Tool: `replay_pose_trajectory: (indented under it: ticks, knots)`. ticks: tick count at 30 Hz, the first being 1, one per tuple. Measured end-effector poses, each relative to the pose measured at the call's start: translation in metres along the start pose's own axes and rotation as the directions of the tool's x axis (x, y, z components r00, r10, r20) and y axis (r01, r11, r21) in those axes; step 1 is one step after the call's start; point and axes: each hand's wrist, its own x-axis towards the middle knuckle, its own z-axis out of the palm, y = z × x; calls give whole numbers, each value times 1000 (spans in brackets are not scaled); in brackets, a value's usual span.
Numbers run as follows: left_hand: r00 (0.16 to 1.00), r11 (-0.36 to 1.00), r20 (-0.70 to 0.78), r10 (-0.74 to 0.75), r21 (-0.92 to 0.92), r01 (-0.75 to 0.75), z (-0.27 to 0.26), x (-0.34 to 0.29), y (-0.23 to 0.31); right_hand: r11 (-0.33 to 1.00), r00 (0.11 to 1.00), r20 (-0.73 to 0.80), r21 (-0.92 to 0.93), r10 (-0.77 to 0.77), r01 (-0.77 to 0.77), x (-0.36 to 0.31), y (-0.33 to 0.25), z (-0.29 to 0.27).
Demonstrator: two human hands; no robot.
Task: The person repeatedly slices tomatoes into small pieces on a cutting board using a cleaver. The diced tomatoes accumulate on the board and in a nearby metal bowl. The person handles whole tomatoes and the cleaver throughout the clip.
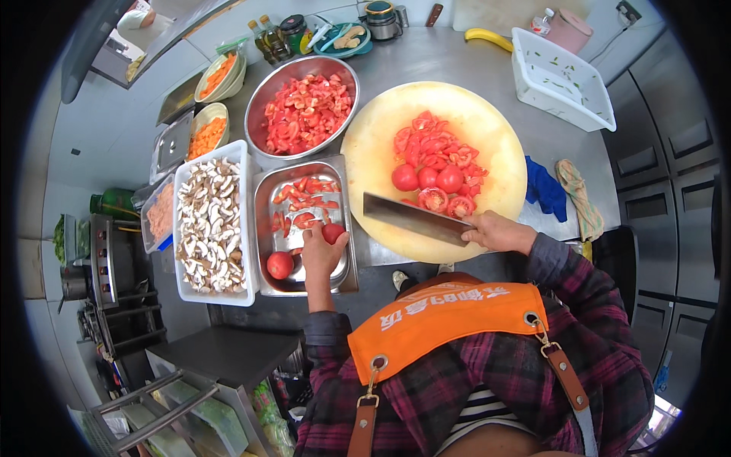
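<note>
My right hand (495, 232) grips a cleaver (411, 218), its broad blade reaching left over the near edge of a round yellowish cutting board (373, 145). On the board lie cut tomatoes (435, 145), with several rounded pieces at the near side and two showing cut faces. My left hand (321, 257) is inside a rectangular metal tray (344, 206), its fingers closed around a tomato (333, 231). Another whole tomato (280, 265) sits at the tray's near left, and tomato pieces (306, 199) are scattered toward its far end.
Left of the tray stands a white bin of sliced mushrooms (209, 228). Behind is a metal bowl (255, 99) of chopped tomato. Orange diced vegetables (207, 139) fill a bowl at far left. A white basket (560, 91), blue cloth (545, 187) and striped cloth (580, 199) lie right.
</note>
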Motion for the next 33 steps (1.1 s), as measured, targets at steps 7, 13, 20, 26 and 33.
replay_pose_trajectory:
  ticks: [7,13,20,26,33]
  knots:
    - [998,970,30,-60,-235,65,25,23,-27,997,986,-164,-71,-17,5,16,19,-14]
    - [993,834,30,-118,-539,115,18,18,-28,989,975,-172,80,140,-127,22,21,-26]
    - [942,291,-86,323,-938,-186,40,2,63,999,963,-267,21,42,-37,25,17,-13]
    - [631,603,-245,736,-187,-776,63,-9,117,998,927,-372,-57,-54,36,9,13,-7]
    - [517,456,-300,802,-250,-854,66,-28,116,983,921,-370,-177,-119,56,-23,-4,-11]
